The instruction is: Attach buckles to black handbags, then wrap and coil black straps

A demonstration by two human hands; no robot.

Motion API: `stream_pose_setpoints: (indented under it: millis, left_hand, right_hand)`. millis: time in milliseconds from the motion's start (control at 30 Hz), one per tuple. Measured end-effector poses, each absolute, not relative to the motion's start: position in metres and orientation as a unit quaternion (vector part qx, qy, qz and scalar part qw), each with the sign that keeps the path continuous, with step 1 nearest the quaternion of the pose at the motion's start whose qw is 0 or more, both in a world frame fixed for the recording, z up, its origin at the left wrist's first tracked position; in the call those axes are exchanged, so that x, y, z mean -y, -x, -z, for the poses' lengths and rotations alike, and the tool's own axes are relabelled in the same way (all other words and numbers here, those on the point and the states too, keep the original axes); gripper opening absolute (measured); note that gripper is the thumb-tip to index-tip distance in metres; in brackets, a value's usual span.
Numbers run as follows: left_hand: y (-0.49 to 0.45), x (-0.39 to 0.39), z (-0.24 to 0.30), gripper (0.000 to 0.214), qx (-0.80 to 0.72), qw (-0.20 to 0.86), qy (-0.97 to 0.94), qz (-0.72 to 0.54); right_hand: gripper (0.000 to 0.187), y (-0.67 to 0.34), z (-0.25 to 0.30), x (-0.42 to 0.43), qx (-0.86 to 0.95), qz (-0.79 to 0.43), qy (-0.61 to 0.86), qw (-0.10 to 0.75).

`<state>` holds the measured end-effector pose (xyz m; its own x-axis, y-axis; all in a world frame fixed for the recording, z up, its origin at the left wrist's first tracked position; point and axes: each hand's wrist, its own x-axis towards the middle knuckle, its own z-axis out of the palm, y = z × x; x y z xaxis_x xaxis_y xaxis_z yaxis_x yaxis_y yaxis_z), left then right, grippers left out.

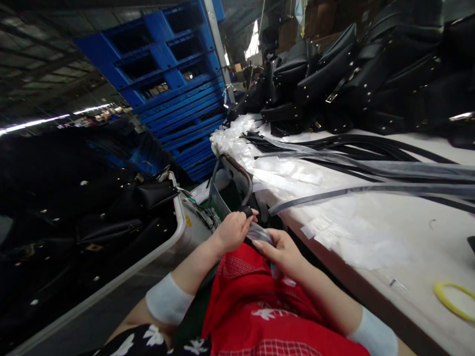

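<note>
From the head camera, we hold our two hands close together, in front of our red apron (pixel 237 309) and near the table edge. Our left hand (pixel 234 230) is closed in a fist around a black strap (pixel 245 211), whose end shows above the fingers. Our right hand (pixel 282 251), just beside it, pinches the clear plastic sleeve (pixel 261 233) between thumb and fingers; the sleeve runs from one hand to the other and hangs below the right.

To our right is the table (pixel 419 284), with loose white plastic (pixel 334 235) on it. Long dark strips (pixel 356 143) lie across it, some in clear covers, and a yellow ring (pixel 440 295) rests near us. Behind the strips we see a heap of black bags (pixel 334 74). On our left stands a pale-rimmed bin (pixel 180 215) filled with black goods (pixel 154 194). Beyond it rise stacked blue pallets (pixel 163 59).
</note>
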<state>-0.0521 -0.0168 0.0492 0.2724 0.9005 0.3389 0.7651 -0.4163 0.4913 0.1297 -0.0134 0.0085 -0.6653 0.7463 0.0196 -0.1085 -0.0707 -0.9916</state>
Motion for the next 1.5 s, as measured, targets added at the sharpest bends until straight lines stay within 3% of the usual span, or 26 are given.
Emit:
stream_pose_setpoints:
  millis: [100, 200, 300, 367, 400, 467, 533, 633, 700, 800, 900, 967, 1000, 1067, 1133, 1200, 1333, 1433, 1500]
  left_hand:
    - [0.046, 0.026, -0.030, 0.034, -0.506, 0.059, -0.851, -0.128]
    - [0.039, 0.035, -0.024, 0.037, -0.516, 0.112, -0.845, -0.082]
    - [0.036, 0.038, -0.029, 0.045, -0.550, 0.334, -0.752, -0.146]
    - [0.032, 0.040, -0.038, 0.048, -0.540, 0.525, -0.622, -0.213]
    - [0.029, 0.040, -0.045, 0.048, -0.520, 0.602, -0.553, -0.246]
    - [0.022, 0.039, -0.060, 0.045, -0.482, 0.672, -0.460, -0.323]
    - [0.018, 0.032, -0.070, 0.043, -0.476, 0.609, -0.445, -0.453]
    - [0.028, 0.009, -0.060, 0.041, -0.514, 0.300, -0.501, -0.629]
    - [0.045, -0.005, -0.038, 0.042, -0.547, 0.108, -0.579, -0.595]
    - [0.065, -0.007, -0.001, 0.052, -0.538, 0.047, -0.721, -0.435]
    - [0.060, 0.014, 0.015, 0.059, -0.540, 0.182, -0.754, -0.327]
    - [0.045, 0.030, 0.008, 0.064, -0.577, 0.361, -0.667, -0.302]
    - [0.036, 0.035, 0.001, 0.066, -0.584, 0.458, -0.598, -0.301]
    - [0.020, 0.039, -0.021, 0.067, -0.558, 0.614, -0.457, -0.321]
    - [0.010, 0.035, -0.043, 0.065, -0.508, 0.675, -0.381, -0.376]
    - [0.007, 0.026, -0.058, 0.060, -0.494, 0.623, -0.378, -0.474]
    - [0.025, 0.010, -0.045, 0.052, -0.518, 0.258, -0.555, -0.598]
    - [0.047, 0.005, -0.015, 0.053, -0.443, 0.016, -0.761, -0.473]
    - [0.058, 0.003, -0.004, 0.053, -0.439, 0.008, -0.819, -0.370]
  right_hand:
    - [0.038, -0.145, -0.013, -0.009, 0.581, -0.698, 0.310, 0.283]
    - [0.037, -0.158, -0.005, -0.033, 0.620, -0.651, 0.367, 0.240]
    - [0.030, -0.167, -0.002, -0.042, 0.728, -0.491, 0.388, 0.282]
    - [0.051, -0.163, 0.000, -0.037, 0.784, -0.418, 0.331, 0.317]
    - [0.057, -0.157, 0.002, -0.031, 0.800, -0.411, 0.298, 0.320]
    - [0.044, -0.138, 0.012, -0.016, 0.792, -0.441, 0.286, 0.310]
    - [0.016, -0.117, 0.025, 0.001, 0.743, -0.509, 0.322, 0.292]
    - [0.043, -0.102, 0.031, 0.024, 0.694, -0.657, 0.216, 0.202]
    - [0.055, -0.109, 0.021, 0.030, 0.665, -0.728, 0.082, 0.145]
    - [0.063, -0.140, -0.004, 0.014, 0.605, -0.770, 0.099, 0.177]
    - [0.053, -0.174, -0.020, -0.023, 0.610, -0.664, 0.325, 0.286]
    - [0.027, -0.185, -0.022, -0.041, 0.670, -0.500, 0.426, 0.345]
    - [0.024, -0.184, -0.020, -0.045, 0.708, -0.434, 0.427, 0.357]
    - [0.047, -0.171, -0.012, -0.041, 0.774, -0.401, 0.348, 0.345]
    - [0.035, -0.147, 0.000, -0.026, 0.780, -0.470, 0.275, 0.308]
    - [0.013, -0.123, 0.013, -0.007, 0.740, -0.546, 0.273, 0.281]
    - [0.040, -0.115, 0.011, 0.012, 0.690, -0.675, 0.174, 0.194]
    - [0.058, -0.144, -0.011, -0.001, 0.661, -0.735, 0.085, 0.129]
    - [0.061, -0.165, -0.022, -0.016, 0.666, -0.721, 0.144, 0.129]
